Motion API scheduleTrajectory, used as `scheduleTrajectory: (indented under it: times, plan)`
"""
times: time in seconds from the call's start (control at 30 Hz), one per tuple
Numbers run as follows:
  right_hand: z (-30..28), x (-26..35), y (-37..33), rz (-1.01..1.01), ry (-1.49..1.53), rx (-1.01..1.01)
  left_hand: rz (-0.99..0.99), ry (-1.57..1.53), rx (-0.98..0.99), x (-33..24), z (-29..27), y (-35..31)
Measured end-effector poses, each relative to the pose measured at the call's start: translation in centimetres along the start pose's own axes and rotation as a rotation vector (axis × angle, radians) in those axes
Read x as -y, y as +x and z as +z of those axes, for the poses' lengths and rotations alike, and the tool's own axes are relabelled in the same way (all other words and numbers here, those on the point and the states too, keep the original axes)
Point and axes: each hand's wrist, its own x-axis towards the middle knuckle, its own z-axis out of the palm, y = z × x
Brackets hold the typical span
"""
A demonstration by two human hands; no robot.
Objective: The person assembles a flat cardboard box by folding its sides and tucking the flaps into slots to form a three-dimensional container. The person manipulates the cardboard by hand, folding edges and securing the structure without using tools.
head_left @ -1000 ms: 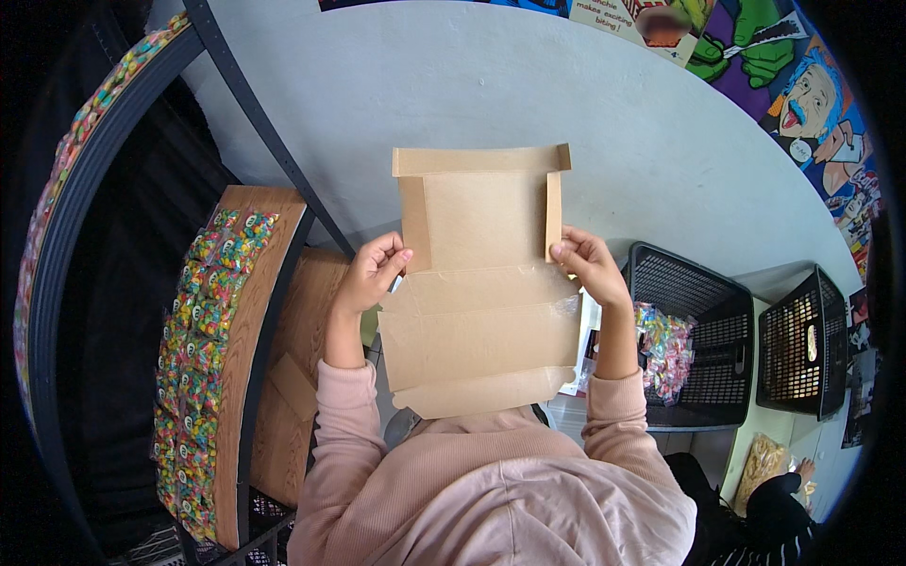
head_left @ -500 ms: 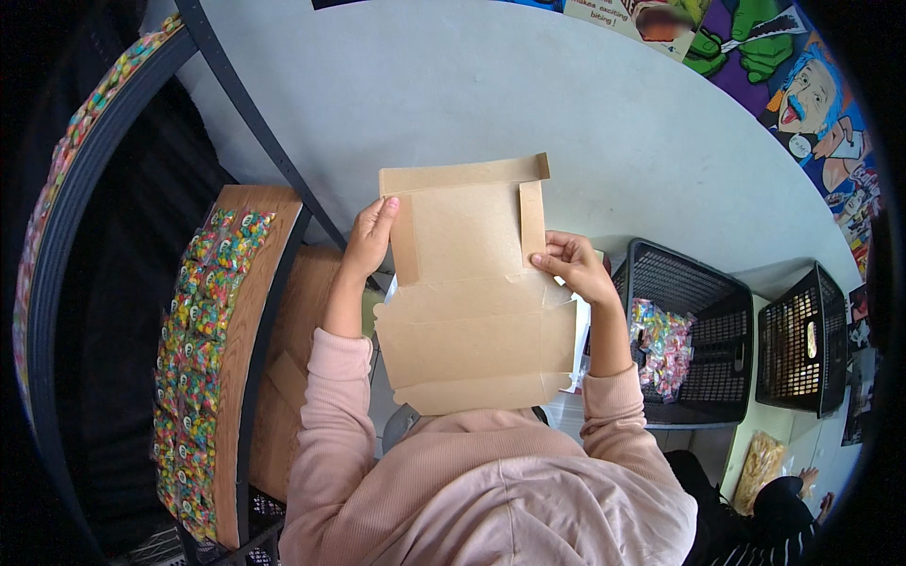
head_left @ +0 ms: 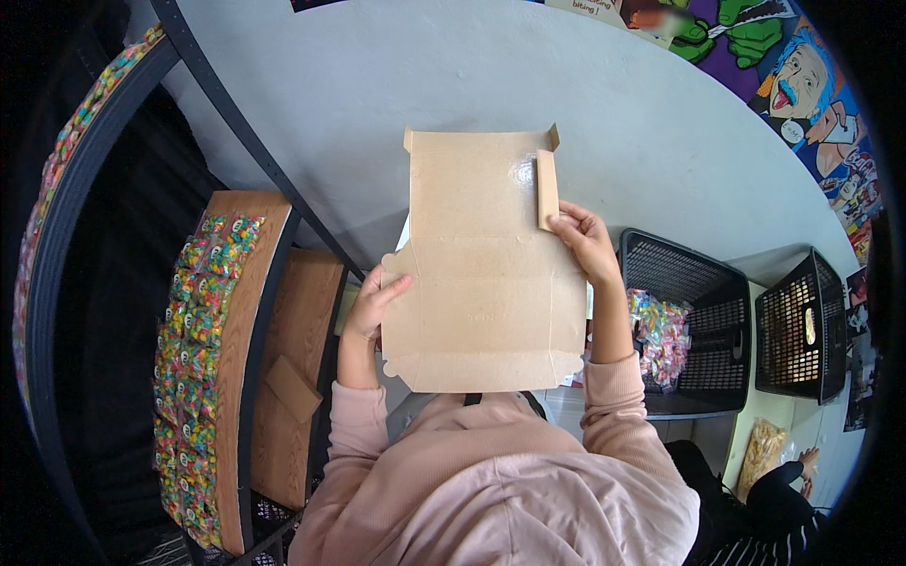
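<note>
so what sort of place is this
Probably a sweet-packing room: bags of colourful sweets line a shelf, small packets lie in a black crate, and there's an unfolded cardboard box.

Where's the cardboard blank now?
Head view, centre: the cardboard blank is held by the left hand at its left edge and the right hand at its right-hand flap, left of the larger black basket.

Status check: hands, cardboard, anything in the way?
Left hand holding cardboard sheet by left edge. Right hand pinching right side flap. Cardboard sheet mostly unfolded. Nothing visibly in the way.
</note>
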Motion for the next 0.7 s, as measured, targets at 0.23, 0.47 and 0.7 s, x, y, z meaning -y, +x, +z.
scheduleTrajectory:
  times: [0.23,0.47,0.7]
  plan:
    - [-0.3,-3.4,-2.8,0.157,0.725,0.098,0.089,-0.017,-0.053,-0.3,0.3,-1.7]
    - [-1.5,-7.7,-4.9,0.176,0.715,0.094,0.036,0.011,-0.116,0.2,0.1,-2.2]
    - [0.1,-4.0,-4.1,0.041,0.369,0.231,0.045,0.116,-0.049,0.3,0.1,-3.3]
